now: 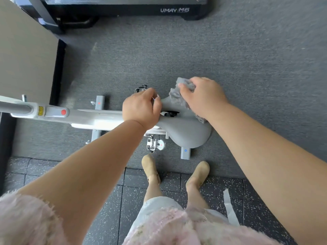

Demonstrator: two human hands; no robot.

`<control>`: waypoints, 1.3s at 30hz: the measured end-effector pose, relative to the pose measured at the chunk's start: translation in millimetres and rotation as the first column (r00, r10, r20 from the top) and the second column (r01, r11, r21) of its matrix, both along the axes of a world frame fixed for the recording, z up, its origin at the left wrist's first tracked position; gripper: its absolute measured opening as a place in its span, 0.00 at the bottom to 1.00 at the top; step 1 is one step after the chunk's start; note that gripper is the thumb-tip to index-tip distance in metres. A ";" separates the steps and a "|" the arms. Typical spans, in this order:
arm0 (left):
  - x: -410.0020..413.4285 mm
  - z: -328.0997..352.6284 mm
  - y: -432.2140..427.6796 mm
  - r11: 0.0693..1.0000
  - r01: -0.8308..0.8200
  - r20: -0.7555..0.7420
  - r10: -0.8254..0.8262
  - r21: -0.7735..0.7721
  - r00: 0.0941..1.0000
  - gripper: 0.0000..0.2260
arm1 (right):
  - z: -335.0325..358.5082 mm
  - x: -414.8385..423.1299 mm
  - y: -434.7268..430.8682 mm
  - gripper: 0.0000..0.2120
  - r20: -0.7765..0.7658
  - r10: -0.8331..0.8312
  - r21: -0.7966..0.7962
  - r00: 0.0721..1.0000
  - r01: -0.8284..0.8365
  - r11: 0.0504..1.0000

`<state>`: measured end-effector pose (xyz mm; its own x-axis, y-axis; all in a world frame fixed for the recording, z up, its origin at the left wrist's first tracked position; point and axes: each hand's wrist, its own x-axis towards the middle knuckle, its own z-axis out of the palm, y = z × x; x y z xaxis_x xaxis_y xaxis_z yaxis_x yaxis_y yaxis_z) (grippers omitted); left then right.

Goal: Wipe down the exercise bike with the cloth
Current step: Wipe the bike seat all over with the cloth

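A white exercise bike (85,117) lies across the middle of the view, seen from above, with its grey saddle (185,131) at the right end. My left hand (141,108) grips the narrow nose of the saddle. My right hand (203,96) presses a crumpled grey cloth (178,96) against the far side of the saddle. Part of the cloth hangs under my right wrist. A pedal (155,144) shows below the saddle.
A black treadmill (134,9) marked UMAY M6 stands at the top. A beige wall panel (23,55) fills the left. Grey carpet (247,59) surrounds the bike; speckled rubber tiles (109,200) lie under my feet (150,167). A white strip (230,209) lies on the tiles at right.
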<state>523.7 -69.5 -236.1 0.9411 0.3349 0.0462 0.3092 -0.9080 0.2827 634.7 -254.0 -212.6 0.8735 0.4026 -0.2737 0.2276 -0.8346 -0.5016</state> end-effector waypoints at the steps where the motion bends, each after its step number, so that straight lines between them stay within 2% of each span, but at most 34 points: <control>1: 0.6 -0.5 0.2 1.000 0.003 0.003 -0.003 0.002 1.000 0.15 | -0.3 -4.0 -5.9 0.25 0.005 -0.052 0.042 0.999 0.052 0.998; 3: 1.7 -1.9 -0.1 1.000 0.011 0.006 -0.011 0.005 1.000 0.13 | 1.1 -17.4 -15.5 0.28 0.003 -0.130 0.096 0.992 0.129 0.987; 8: 1.3 -3.8 1.8 1.000 0.018 0.020 -0.018 0.001 1.000 0.14 | 7.6 -49.6 -29.1 0.52 -0.174 -0.192 0.077 0.966 0.208 0.975; 12: 1.5 -5.5 2.6 0.999 0.011 0.010 -0.011 -0.031 1.000 0.15 | 7.0 -64.6 -27.7 0.56 -0.166 -0.230 0.011 0.959 0.235 0.972; 19: 0.1 -4.8 3.3 1.000 0.010 -0.019 -0.010 -0.030 1.000 0.18 | 6.7 -95.4 -14.1 0.52 -0.063 -0.274 -0.138 0.960 0.264 0.955; 25: 1.5 8.7 2.6 0.999 0.018 -0.125 -0.023 -0.041 0.992 0.15 | 2.8 -138.3 9.2 0.40 0.135 -0.024 -0.371 0.991 0.073 0.926; 27: 3.1 17.8 4.6 0.994 -0.004 -0.198 -0.018 -0.112 0.980 0.16 | -0.6 -152.1 19.6 0.36 0.205 0.125 -0.369 0.971 -0.042 0.928; 29: -0.5 25.2 7.3 0.962 -0.081 -0.247 0.015 -0.262 0.969 0.17 | -0.3 -157.3 29.1 0.34 0.187 0.243 -0.355 0.952 -0.165 0.920; 32: -30.7 32.9 10.7 0.842 -0.192 -0.191 0.108 -0.505 0.976 0.17 | 11.2 -145.2 39.0 0.29 0.184 0.272 -0.276 0.945 -0.216 0.937; 34: -61.4 41.6 15.4 0.765 -0.228 -0.185 0.144 -0.602 0.972 0.18 | 23.9 -131.2 43.9 0.22 0.106 0.251 -0.233 0.962 -0.221 0.947; 37: -99.1 49.4 34.0 0.764 -0.329 -0.310 0.177 -0.554 0.934 0.20 | 45.0 -119.4 51.2 0.14 0.080 0.269 -0.161 0.960 -0.253 0.954; 39: -117.8 53.1 50.0 0.774 -0.383 -0.383 0.197 -0.504 0.902 0.21 | 61.7 -121.1 58.4 0.15 0.111 0.279 -0.117 0.954 -0.266 0.957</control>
